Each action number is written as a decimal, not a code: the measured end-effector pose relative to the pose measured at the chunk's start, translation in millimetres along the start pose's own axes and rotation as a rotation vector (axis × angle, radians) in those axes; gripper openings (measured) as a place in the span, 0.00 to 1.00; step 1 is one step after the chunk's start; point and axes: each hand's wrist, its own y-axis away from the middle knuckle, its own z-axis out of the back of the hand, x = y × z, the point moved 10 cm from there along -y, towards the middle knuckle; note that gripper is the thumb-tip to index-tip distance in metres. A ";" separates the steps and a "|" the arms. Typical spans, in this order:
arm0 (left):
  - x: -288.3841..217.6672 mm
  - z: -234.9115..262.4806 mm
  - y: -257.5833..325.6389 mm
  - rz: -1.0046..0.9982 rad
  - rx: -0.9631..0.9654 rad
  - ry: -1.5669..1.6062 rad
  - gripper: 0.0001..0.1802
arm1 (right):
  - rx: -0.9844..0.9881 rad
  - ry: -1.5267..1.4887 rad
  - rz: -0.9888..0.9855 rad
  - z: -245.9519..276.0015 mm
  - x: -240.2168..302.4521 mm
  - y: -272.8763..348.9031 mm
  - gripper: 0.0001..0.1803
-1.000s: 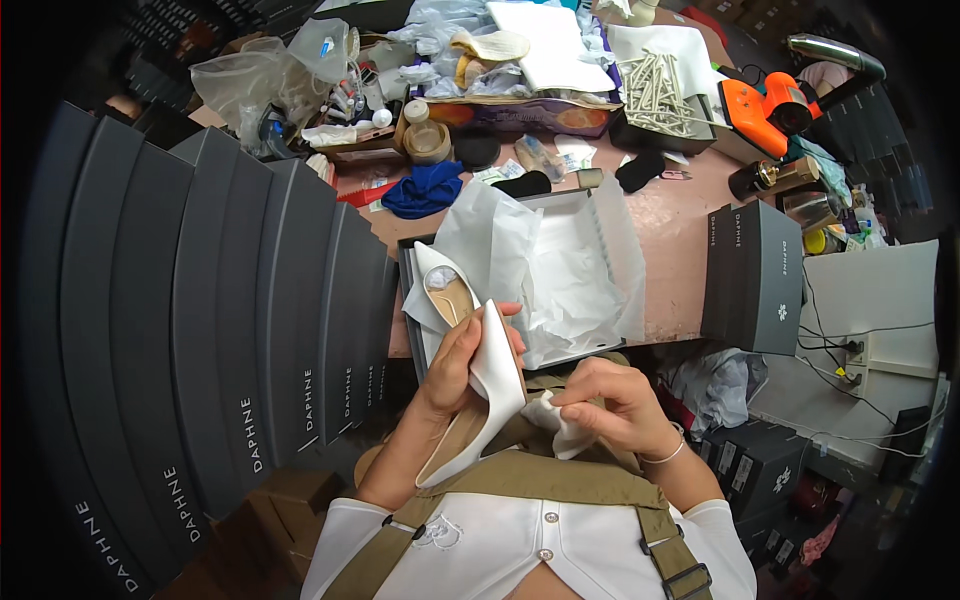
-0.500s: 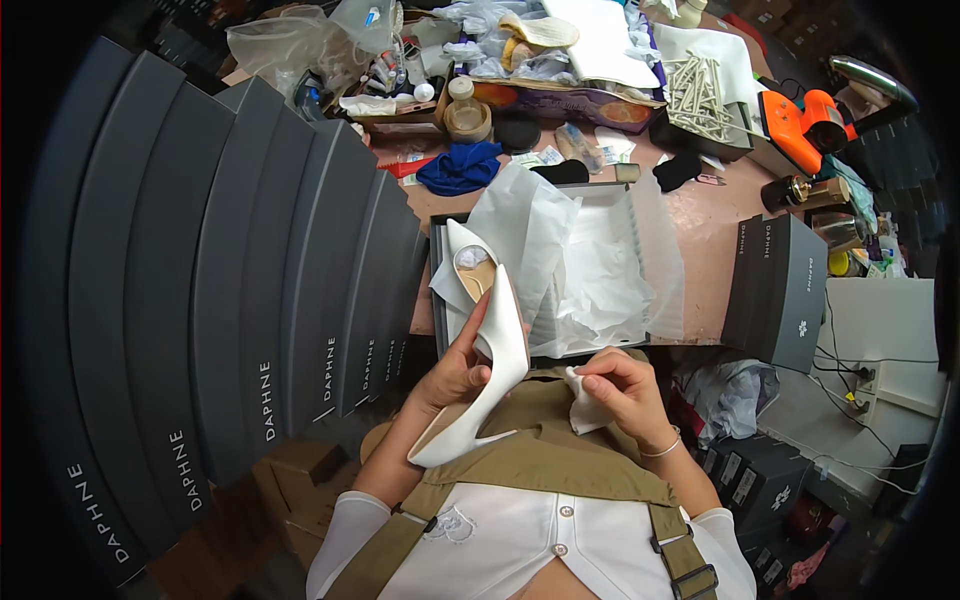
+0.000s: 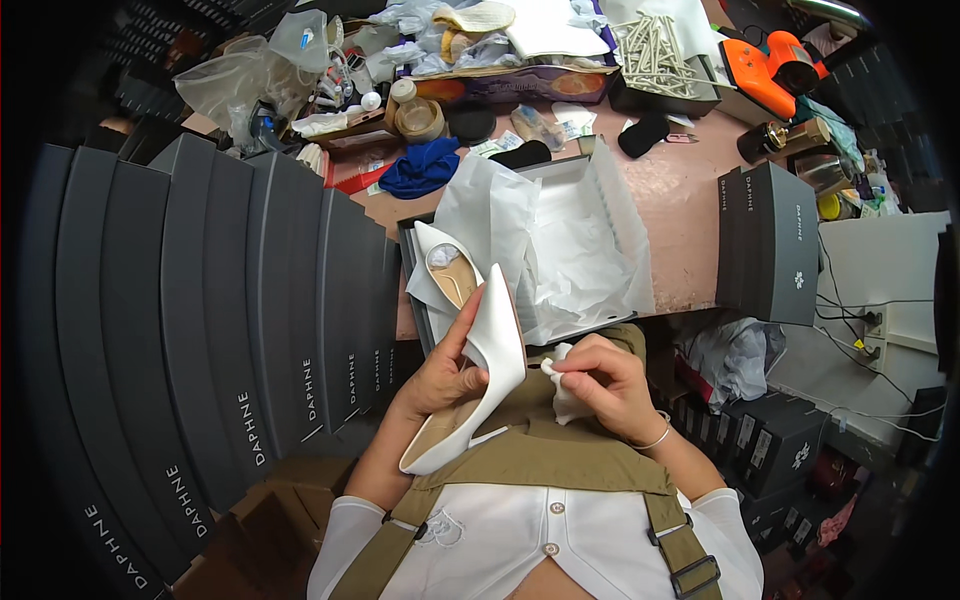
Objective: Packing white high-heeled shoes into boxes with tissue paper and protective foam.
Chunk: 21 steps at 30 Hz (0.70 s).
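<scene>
At the left of the view, a long fanned row of dark grey shoe boxes (image 3: 200,300) is stacked on end, running up to the edge of the pinkish worktable (image 3: 680,210). Just right of it, close to the body, a white pointed-toe shoe (image 3: 478,385) is held upright in the left hand (image 3: 440,375), its toe toward the chest and its heel end raised; the fingers are wrapped around its middle, with the thumb pressed along the side. Behind it, an open box lined with white tissue paper (image 3: 560,240) is seen on the table, and a second white shoe (image 3: 447,270) is laid in its left end. To the right of the held shoe, a small white cloth (image 3: 562,385) is pinched in the right hand (image 3: 600,385), fingers curled together on it, touching or just beside the shoe's edge. The shoe is judged light and stiff, with a smooth, easily marked surface; it is best gripped at the waist, as now. Farther right, a closed grey box (image 3: 770,240) stands on the table.
</scene>
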 end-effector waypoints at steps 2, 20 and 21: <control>-13.6 -2.2 -4.9 0.013 -0.029 0.087 0.57 | -0.026 -0.248 -0.134 1.1 -22.5 -0.4 0.07; -43.4 -22.6 -25.4 -0.055 -0.024 -0.182 0.56 | 0.032 0.848 0.810 -38.7 83.5 -21.1 0.17; -36.4 -28.5 -23.2 -0.016 0.004 -0.202 0.56 | -0.031 0.915 0.832 -31.8 83.2 -29.4 0.17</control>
